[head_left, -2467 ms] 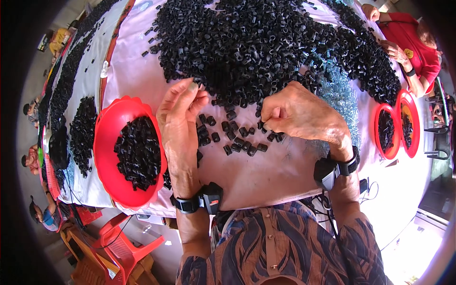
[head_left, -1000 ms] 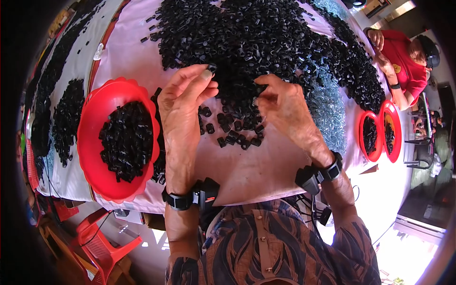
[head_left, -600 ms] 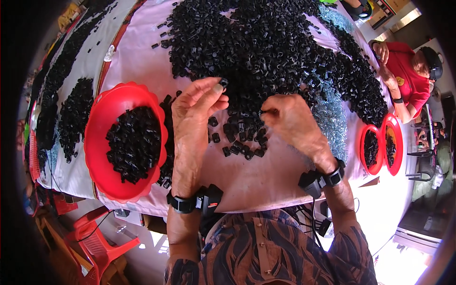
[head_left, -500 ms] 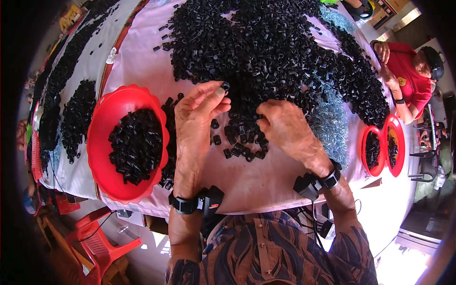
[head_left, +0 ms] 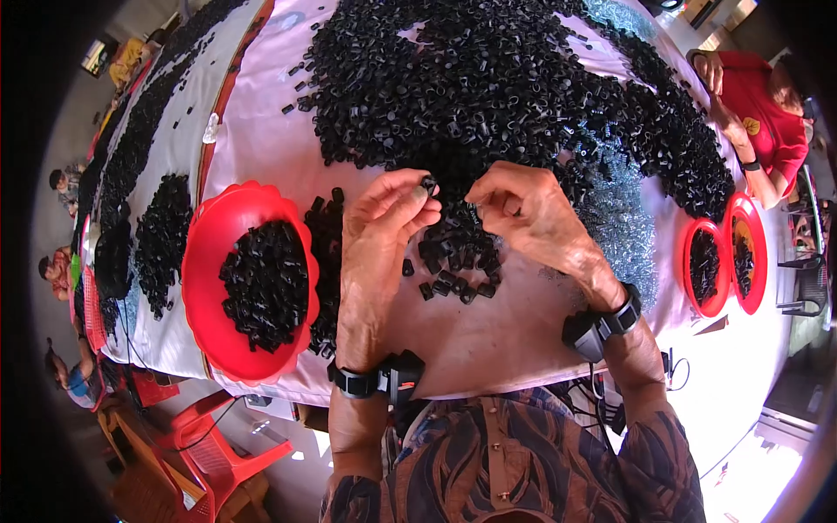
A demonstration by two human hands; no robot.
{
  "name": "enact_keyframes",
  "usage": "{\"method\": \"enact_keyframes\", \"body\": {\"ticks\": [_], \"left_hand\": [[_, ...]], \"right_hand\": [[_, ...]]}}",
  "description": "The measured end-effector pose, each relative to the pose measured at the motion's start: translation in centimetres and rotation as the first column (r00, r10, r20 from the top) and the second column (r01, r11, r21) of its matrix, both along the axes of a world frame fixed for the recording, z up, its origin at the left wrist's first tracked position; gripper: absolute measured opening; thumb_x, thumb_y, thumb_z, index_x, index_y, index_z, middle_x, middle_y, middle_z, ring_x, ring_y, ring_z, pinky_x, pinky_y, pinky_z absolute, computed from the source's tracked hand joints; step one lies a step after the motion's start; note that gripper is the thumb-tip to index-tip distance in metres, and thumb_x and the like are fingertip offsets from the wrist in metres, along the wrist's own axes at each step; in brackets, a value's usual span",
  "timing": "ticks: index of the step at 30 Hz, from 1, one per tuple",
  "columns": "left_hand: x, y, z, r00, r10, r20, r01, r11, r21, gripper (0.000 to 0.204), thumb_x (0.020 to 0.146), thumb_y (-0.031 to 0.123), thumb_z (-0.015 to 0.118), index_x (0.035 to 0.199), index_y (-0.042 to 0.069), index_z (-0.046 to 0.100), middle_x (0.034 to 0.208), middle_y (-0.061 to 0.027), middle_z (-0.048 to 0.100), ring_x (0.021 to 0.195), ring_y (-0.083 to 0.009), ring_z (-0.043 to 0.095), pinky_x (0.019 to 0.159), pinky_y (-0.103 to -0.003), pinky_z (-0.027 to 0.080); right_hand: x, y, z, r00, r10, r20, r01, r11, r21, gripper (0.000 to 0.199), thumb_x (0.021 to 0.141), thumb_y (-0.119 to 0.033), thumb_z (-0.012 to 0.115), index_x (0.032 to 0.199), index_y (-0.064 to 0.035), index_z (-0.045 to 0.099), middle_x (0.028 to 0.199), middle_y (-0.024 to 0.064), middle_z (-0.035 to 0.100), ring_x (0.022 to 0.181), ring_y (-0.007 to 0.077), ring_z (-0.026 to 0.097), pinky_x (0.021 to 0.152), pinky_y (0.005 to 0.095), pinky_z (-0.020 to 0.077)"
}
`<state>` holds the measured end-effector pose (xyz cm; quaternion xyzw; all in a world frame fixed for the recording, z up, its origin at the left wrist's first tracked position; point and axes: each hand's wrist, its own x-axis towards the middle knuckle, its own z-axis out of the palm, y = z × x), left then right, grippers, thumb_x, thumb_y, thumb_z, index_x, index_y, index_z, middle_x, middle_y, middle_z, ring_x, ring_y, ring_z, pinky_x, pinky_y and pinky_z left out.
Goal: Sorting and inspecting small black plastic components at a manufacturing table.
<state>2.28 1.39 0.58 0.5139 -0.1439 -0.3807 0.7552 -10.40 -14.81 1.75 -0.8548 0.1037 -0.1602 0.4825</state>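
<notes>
From my end, I see the left hand [head_left: 384, 213] nearly closed, thumb and forefinger pinching a black piece [head_left: 428, 184] at their tips. The right hand [head_left: 536, 218] faces it across a narrow gap, fingers curled in; I cannot tell whether anything sits in that grip. Ahead of both hands I have the big black heap [head_left: 453, 87], and between them, toward the wrists, loose pieces [head_left: 449, 283] on the cloth [head_left: 471, 349]. Left of the left hand I see a red bowl [head_left: 205, 288], partly filled with black pieces. Right of the right hand lie pale-blue bits [head_left: 623, 253], then, farther out, two red dishes [head_left: 708, 309] and a person [head_left: 750, 96] in red.
</notes>
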Motion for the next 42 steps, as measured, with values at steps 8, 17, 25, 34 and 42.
{"method": "enact_keyframes", "body": {"ticks": [8,17,25,34,42], "left_hand": [[-1.1,-0.7,-0.2,0.996,-0.09,-0.005,0.09,0.996,-0.011,0.018,0.09,0.005,0.063,0.108,0.0,0.065,0.098,-0.008,0.068,0.086,-0.0139,0.066,0.081,-0.027,0.053],[-2.0,-1.0,-0.3,0.991,-0.135,-0.012,0.135,0.991,0.007,0.018,0.09,0.005,0.062,0.107,-0.001,0.063,0.096,-0.0094,0.069,0.085,-0.0162,0.067,0.08,-0.029,0.055],[-2.0,-1.2,-0.2,0.994,-0.112,0.002,0.112,0.994,0.013,0.016,0.09,0.004,0.063,0.105,-0.001,0.064,0.094,-0.0094,0.069,0.085,-0.0166,0.068,0.081,-0.029,0.055],[-2.2,-1.3,-0.6,0.994,-0.107,-0.006,0.107,0.994,-0.021,0.015,0.09,0.004,0.063,0.104,-0.002,0.063,0.095,-0.0107,0.068,0.086,-0.019,0.068,0.081,-0.031,0.056],[-2.4,-1.2,-0.3,0.991,-0.135,-0.019,0.134,0.991,-0.026,0.015,0.09,0.005,0.063,0.104,0.0,0.064,0.095,-0.0084,0.068,0.087,-0.0168,0.067,0.084,-0.029,0.054]], "right_hand": [[0.0,-0.9,0.1,1.0,-0.01,0.025,-0.003,0.88,0.474,0.01,0.087,0.0,0.062,0.095,0.0022,0.068,0.084,0.0041,0.065,0.067,0.0092,0.06,0.059,0.0231,0.0513],[-0.1,-0.4,0.6,0.995,-0.07,0.076,0.018,0.841,0.54,0.008,0.088,-0.003,0.066,0.093,0.0033,0.067,0.078,0.0049,0.066,0.065,0.0087,0.06,0.057,0.0226,0.0513],[0.0,-0.1,0.2,0.983,-0.081,0.165,-0.005,0.885,0.466,0.006,0.084,0.005,0.067,0.09,0.0061,0.065,0.081,0.0062,0.065,0.072,0.0088,0.063,0.062,0.0228,0.0526],[0.2,0.2,-0.2,0.973,-0.068,0.22,-0.045,0.88,0.472,0.002,0.085,0.007,0.065,0.084,0.0052,0.064,0.084,0.0055,0.064,0.076,0.0101,0.064,0.064,0.0233,0.0538],[-0.1,0.0,0.3,0.979,-0.051,0.199,-0.058,0.862,0.503,0.002,0.084,0.007,0.065,0.084,0.0065,0.064,0.081,0.007,0.065,0.075,0.0114,0.066,0.065,0.0233,0.0545]]}}
